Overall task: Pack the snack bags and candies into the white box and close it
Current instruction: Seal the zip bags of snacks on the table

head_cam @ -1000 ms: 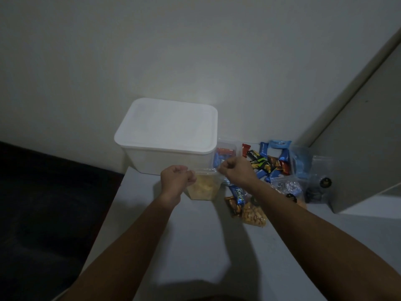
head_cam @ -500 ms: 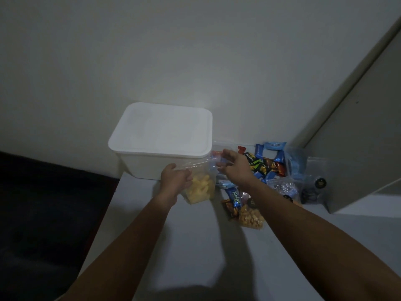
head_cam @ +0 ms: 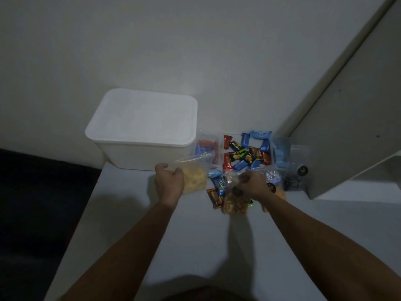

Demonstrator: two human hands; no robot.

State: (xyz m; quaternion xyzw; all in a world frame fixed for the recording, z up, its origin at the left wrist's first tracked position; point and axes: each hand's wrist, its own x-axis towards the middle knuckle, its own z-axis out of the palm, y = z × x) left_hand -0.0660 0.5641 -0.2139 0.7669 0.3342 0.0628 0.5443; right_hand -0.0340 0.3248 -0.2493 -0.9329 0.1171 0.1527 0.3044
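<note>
The white box [head_cam: 138, 153] stands at the back of the table against the wall, its lid [head_cam: 143, 118] on. In front of it my left hand [head_cam: 169, 181] holds a clear bag of yellow snacks [head_cam: 195, 179] by its left side. My right hand [head_cam: 251, 185] grips the top of a clear bag of brown nuts [head_cam: 234, 203] lying on the table. Wrapped candies [head_cam: 245, 155] in blue, red and black lie in a heap to the right of the box, with more clear snack bags [head_cam: 297, 168] beside them.
The white table [head_cam: 195, 246] has its left edge close to the box, with dark floor [head_cam: 39, 203] beyond. A slanted grey panel [head_cam: 355, 118] rises at the right, just behind the snack bags. The wall is directly behind the box.
My right hand let go of the yellow snack bag and dropped right onto the bag of nuts. My left hand still holds the yellow bag.
</note>
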